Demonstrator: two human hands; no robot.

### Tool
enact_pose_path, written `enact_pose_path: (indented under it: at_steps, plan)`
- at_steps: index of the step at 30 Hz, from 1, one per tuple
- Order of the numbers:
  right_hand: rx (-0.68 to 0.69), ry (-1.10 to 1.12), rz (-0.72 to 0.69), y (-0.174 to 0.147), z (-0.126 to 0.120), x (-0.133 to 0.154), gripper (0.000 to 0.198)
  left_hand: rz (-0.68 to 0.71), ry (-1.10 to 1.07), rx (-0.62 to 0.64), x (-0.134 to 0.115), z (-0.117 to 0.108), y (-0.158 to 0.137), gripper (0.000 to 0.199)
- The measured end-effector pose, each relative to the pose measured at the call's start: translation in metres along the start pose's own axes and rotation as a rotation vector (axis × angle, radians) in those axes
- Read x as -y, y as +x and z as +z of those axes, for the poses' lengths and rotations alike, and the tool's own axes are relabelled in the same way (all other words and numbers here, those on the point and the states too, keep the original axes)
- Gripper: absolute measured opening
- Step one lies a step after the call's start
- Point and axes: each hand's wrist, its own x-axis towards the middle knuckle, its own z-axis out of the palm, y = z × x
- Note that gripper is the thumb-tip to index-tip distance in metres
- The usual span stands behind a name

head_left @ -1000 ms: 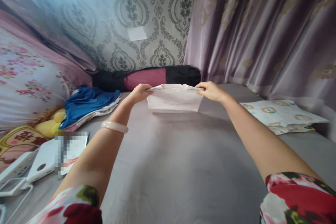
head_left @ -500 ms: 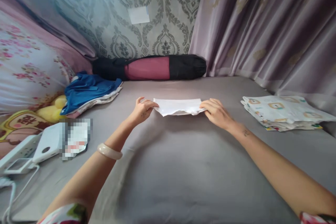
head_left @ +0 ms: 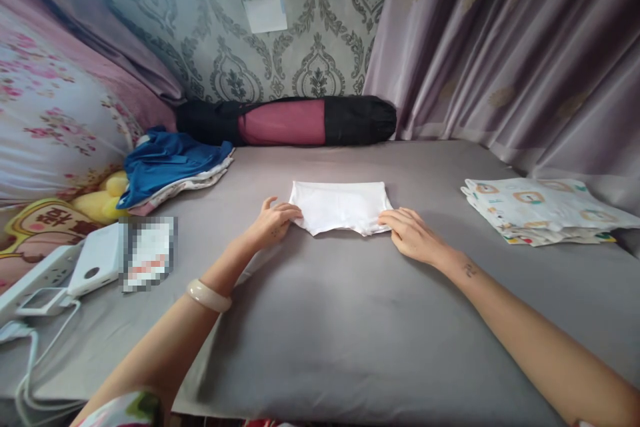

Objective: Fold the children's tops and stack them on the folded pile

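Observation:
A small white folded garment [head_left: 343,205] lies nearly flat on the grey bed sheet [head_left: 320,327], its straight edge toward the wall and its uneven edge toward me. My left hand [head_left: 273,221], with a pale bangle on that wrist, pinches the garment's near left corner. At the near right corner the fingers of my right hand [head_left: 413,235] are closed on the cloth. Whether it is a top or a pair of shorts, I cannot tell.
A stack of folded printed cloths [head_left: 545,203] lies on the right. Toward the left are blue clothing [head_left: 175,163], a yellow plush toy [head_left: 97,207], a white power bank [head_left: 97,260], a power strip [head_left: 40,280] and a blurred object. A black-and-red rolled bag [head_left: 285,121] lies along the wall.
The white garment was held raised and tilted; now it is lowered flat onto the sheet, with more of its upper face showing. Both hands moved down slightly with it and keep their hold.

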Motion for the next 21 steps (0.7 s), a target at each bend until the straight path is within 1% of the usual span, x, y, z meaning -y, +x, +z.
enact_pose_path:
  at_steps: [3,5,7,9,11,14,16,18,21]
  plan:
    - [0.027,0.022,0.030,0.002,-0.003,0.001,0.050,0.007,-0.001,0.020,-0.003,-0.004,-0.002,0.046]
    - [0.053,0.015,0.070,0.008,-0.007,0.003,0.043,0.010,-0.014,0.035,-0.007,-0.009,-0.001,0.037]
    - [0.085,-0.013,0.141,0.017,-0.011,0.007,0.034,-0.007,-0.012,0.043,-0.013,-0.014,0.003,0.027]
    - [0.106,-0.038,0.223,0.029,-0.013,0.013,0.029,-0.054,0.008,0.028,-0.022,-0.016,0.011,0.035]
    - [0.085,-0.037,0.273,0.045,-0.011,0.020,0.030,-0.117,0.018,-0.007,-0.033,-0.014,0.023,0.039]
    - [0.011,-0.005,0.270,0.070,0.003,0.032,0.035,-0.179,-0.007,-0.076,-0.053,-0.003,0.046,0.029]
    - [-0.004,0.001,0.248,0.087,0.014,0.040,0.042,-0.175,-0.019,-0.092,-0.064,0.009,0.063,0.030]
    - [0.009,-0.006,0.249,0.102,0.025,0.045,0.047,-0.164,-0.015,-0.081,-0.072,0.022,0.079,0.036]
    - [0.067,-0.015,0.289,0.117,0.038,0.048,0.051,-0.182,-0.003,-0.068,-0.076,0.036,0.096,0.042]
